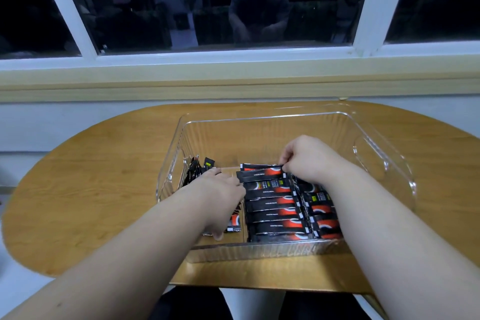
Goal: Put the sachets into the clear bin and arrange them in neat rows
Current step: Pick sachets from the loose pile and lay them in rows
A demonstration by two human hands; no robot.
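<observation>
black-red sachet (259, 167) pinched by right grip (311, 161) | left grip (220, 195): hold cannot be told | risk: tug skews row (272, 212) just beside right grip

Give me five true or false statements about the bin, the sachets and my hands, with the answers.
1. Both the left hand and the right hand are inside the clear bin. True.
2. The right hand pinches the end of the farthest sachet in a row. True.
3. The sachets are blue and white. False: they are black with red.
4. The bin stands on a glass table. False: it stands on a wooden table.
5. The far part of the bin is packed with sachets. False: the sachets lie in its near part.
</observation>
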